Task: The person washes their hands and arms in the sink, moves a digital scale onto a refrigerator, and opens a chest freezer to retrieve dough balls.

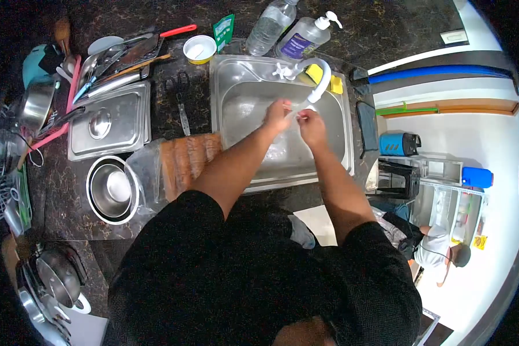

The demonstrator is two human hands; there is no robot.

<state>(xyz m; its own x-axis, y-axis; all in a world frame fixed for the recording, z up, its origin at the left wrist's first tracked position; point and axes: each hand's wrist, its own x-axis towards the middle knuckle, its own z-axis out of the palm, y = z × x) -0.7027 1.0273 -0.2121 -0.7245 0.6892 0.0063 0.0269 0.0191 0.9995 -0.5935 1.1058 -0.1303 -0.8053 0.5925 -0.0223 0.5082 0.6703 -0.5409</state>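
Both my hands are over the steel sink (pixel 230 118), close together beneath the white curved faucet (pixel 327 78). My left hand (pixel 277 117) has its fingers curled near the faucet's outlet. My right hand (pixel 312 128) is closed in a pinch just to the right, fingertips facing the left hand. Something pale and thin shows between the two hands; whether it is water or an object I cannot make out. Yellow sponges (pixel 336 85) rest behind the faucet, and a white-pump soap bottle (pixel 303 40) stands at the sink's back edge.
Left of the sink lie a packet of brown sausage-like food (pixel 190 155), steel bowls (pixel 111 187), a lidded steel tray (pixel 106 124) and black tongs (pixel 181 104). Utensils and a dish rack crowd the far left. At right, another person (pixel 438 248) is near shelves.
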